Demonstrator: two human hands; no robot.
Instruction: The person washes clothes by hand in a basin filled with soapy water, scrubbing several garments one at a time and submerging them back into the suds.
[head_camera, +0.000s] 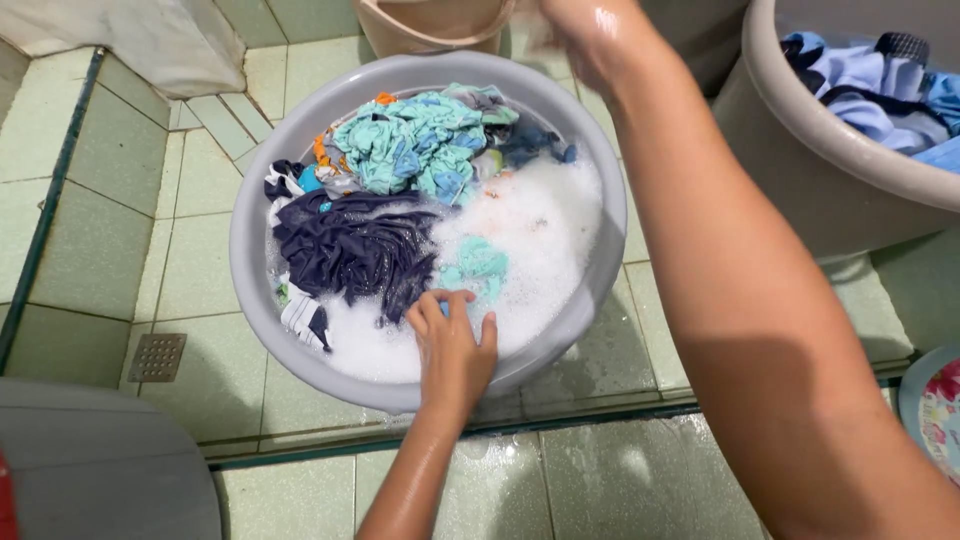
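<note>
two hands (452, 345), three basins (300, 360), one floor drain (157, 357)

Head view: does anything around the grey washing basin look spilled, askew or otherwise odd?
Only minor spill: patches of white suds and water lie on the green tiled floor just in front of the round grey plastic basin. The basin itself sits level, holding the foam and clothes, with the left hand in the suds. The raised right hand is blurred.

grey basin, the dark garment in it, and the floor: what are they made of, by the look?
Grey basin: likely moulded plastic, smooth with a dull sheen, rolled rim, even colour. Dark garment: soft woven or knit cloth, soaked, crumpled in fine folds; the fibre cannot be told. Floor: pale green ceramic-looking tiles, glazed and wet, with grout lines. The left hand rests in the suds.
</note>
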